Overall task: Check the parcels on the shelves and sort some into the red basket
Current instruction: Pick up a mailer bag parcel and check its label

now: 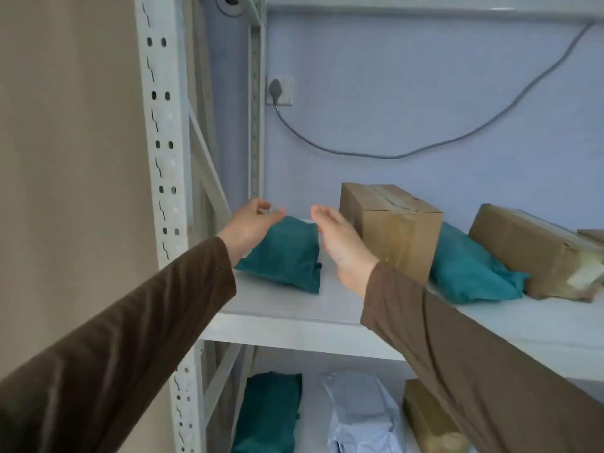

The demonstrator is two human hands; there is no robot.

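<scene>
left hand [250,223] open, at the soft teal plastic parcel [284,256] | right hand [336,240] open, empty, just beside it | parcel lies on white metal shelf [294,308]

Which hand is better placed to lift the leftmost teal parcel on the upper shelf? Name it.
Left. The left hand is at the teal parcel's top left corner; the right hand is open beside its right edge, apparently not touching.

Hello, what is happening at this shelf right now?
A person in brown sleeves reaches both hands toward a teal bag parcel at the left end of the upper shelf. The left hand and right hand are open on either side of it, not gripping. Cardboard boxes and another teal bag lie further right.
</scene>
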